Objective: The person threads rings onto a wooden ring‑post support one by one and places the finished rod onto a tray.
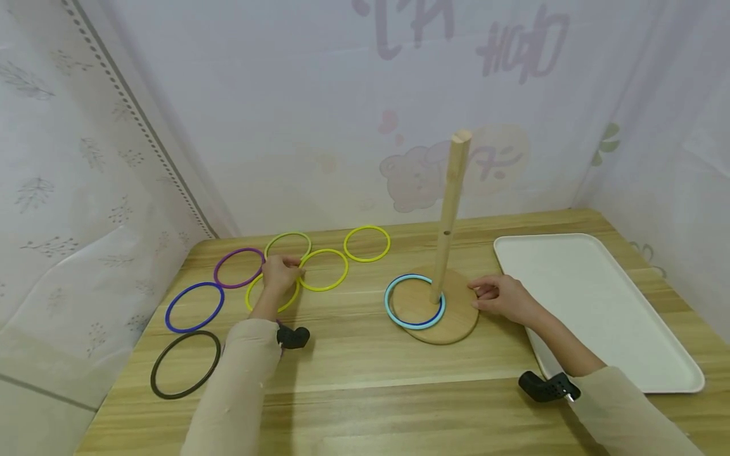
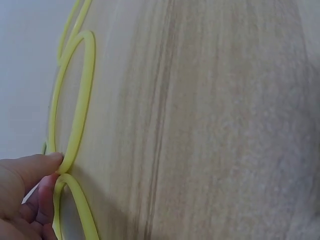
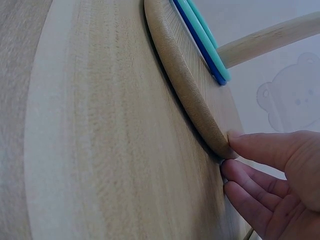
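Observation:
My left hand [image 1: 279, 277] is at the left group of rings. In the left wrist view its thumb [image 2: 47, 162] and fingers pinch the near edge of a yellow ring [image 2: 87, 75], beside a second yellow ring [image 2: 82, 205]. My right hand [image 1: 504, 299] grips the right rim of a round wooden base [image 1: 456, 326], thumb on top and fingers low at its edge. An upright wooden post [image 1: 449, 215] rises from that base. Around the post's foot lie a light blue ring [image 1: 386, 304] and a dark blue ring [image 3: 192, 25], stacked and off-centre.
Also on the wooden table [image 1: 365, 380] are a purple ring [image 1: 215, 271], a green ring [image 1: 288, 234], a further yellow ring [image 1: 367, 260], a blue ring [image 1: 167, 315] and a black ring [image 1: 153, 373]. A white tray [image 1: 599, 304] lies at the right. Curtains [image 1: 285, 126] stand behind.

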`<state>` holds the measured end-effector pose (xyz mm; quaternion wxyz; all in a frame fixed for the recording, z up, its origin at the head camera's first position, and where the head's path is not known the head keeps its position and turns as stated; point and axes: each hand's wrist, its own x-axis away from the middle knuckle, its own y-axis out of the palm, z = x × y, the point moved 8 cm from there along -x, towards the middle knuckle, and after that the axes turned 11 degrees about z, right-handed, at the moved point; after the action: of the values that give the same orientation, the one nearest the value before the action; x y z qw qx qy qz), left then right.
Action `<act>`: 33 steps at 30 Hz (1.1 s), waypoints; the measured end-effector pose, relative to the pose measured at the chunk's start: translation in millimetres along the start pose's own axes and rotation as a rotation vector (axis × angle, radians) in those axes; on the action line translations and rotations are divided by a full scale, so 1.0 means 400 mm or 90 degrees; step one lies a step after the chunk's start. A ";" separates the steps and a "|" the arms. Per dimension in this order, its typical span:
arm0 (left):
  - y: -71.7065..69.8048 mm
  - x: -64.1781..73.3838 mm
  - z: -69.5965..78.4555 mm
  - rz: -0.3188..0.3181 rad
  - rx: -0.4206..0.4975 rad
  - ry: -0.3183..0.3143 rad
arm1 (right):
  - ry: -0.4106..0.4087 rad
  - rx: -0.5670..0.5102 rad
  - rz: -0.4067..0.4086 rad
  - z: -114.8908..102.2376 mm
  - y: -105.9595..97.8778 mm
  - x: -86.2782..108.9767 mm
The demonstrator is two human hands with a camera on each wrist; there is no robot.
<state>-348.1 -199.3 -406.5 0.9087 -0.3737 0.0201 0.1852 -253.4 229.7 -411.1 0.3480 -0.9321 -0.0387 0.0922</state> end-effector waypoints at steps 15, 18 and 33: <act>0.010 0.010 0.009 0.010 0.021 -0.010 | 0.007 -0.010 -0.007 0.004 0.004 -0.003; 0.010 0.012 0.025 -0.002 0.032 0.001 | 0.007 -0.009 -0.005 0.004 0.003 -0.002; 0.001 0.039 0.102 -0.091 0.120 0.023 | 0.011 -0.004 0.000 0.004 0.002 0.000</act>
<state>-337.9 -166.0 -380.2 0.9502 -0.2901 0.0273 0.1104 -253.8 230.1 -412.8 0.3455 -0.9339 -0.0364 0.0842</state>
